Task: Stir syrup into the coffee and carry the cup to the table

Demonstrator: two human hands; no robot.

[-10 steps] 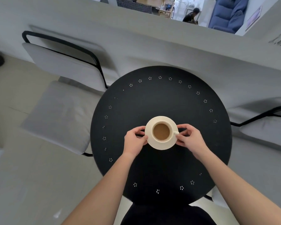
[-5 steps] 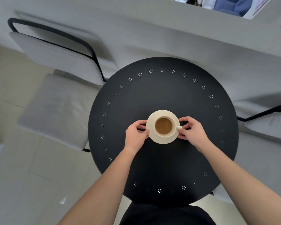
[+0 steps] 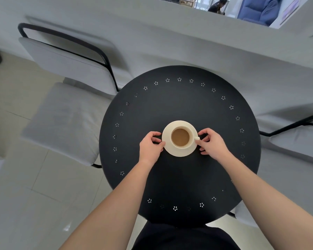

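A cream ceramic cup of milky coffee [image 3: 180,137] sits on its cream round saucer [image 3: 172,151] on the black round metal table [image 3: 179,105], between both hands. The left hand [image 3: 150,147] and the right hand [image 3: 212,144] curl at opposite rims of the saucer, seemingly pinching it, forearms stretched forward.

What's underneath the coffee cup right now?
A cream saucer, held at its edges by the left hand and right hand, over the black table. The cup hides the saucer's centre; table contact unclear.
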